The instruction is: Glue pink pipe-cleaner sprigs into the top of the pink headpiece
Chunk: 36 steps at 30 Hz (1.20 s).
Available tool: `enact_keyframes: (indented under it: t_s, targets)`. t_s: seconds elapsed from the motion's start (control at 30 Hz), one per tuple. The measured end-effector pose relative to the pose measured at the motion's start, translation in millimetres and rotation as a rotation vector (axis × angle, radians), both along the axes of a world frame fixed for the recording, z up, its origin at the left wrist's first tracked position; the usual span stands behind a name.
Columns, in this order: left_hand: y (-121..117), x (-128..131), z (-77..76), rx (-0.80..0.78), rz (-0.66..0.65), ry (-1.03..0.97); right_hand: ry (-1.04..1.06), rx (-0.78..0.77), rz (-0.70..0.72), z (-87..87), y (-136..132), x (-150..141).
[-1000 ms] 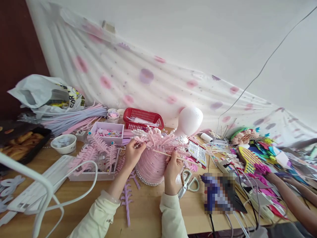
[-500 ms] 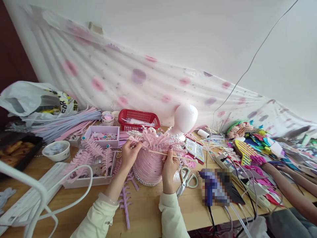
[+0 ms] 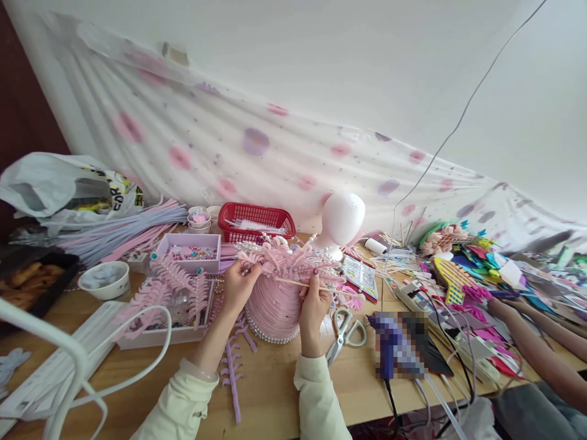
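Observation:
In the middle of the table stands a pink dome-shaped headpiece (image 3: 274, 305) wound in fuzzy strips, with white pearls along its lower edge. Feathery pink strips (image 3: 284, 260) and pearl sprays crowd its top. My left hand (image 3: 241, 286) pinches the end of a feathery pink strip at the left of this trim. Between thumb and fingers my right hand (image 3: 315, 308) holds a thin pale stick (image 3: 293, 283), which lies across the front of the headpiece just below the trim. A pair of scissors (image 3: 342, 335) rests just right of my right hand.
Left are a box of gems (image 3: 213, 261), a box with beads and pink strips (image 3: 158, 337), a paper cup (image 3: 107, 282) and a white cable (image 3: 167, 330). Behind stand a red basket (image 3: 224, 214) and a white foam head (image 3: 343, 219). A purple glue gun (image 3: 389, 348) and another person's arms (image 3: 527, 333) are right.
My hands, the stick and the headpiece keep almost the same place. The view shifts very slightly. At the right, the other person's hand has moved a little.

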State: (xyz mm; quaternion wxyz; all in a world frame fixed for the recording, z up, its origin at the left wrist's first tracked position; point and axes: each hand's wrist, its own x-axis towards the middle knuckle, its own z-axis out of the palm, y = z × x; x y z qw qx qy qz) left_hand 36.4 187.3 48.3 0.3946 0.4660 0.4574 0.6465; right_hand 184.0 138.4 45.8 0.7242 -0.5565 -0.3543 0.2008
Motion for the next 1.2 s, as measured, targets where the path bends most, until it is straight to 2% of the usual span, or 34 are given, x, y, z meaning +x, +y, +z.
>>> enact_keyframes:
  t_s: [0.27,0.67,1.03,1.2]
  targets:
    - [-6,-5,-2.9,0.001,-0.063,0.009,0.003,0.041,0.005,-2.7,2,0]
    - [-3,-9,-3.0,-0.005,-0.108,0.061,-0.052,0.048,0.030,-2.8,1,1]
    - [-2,-8,-7.6,0.045,-0.112,0.004,-0.039,0.055,0.033,-2.0,1,1]
    - [2,-11,-14.7,0.022,-0.081,0.025,-0.128,0.040,0.071,-0.7,-1,-2]
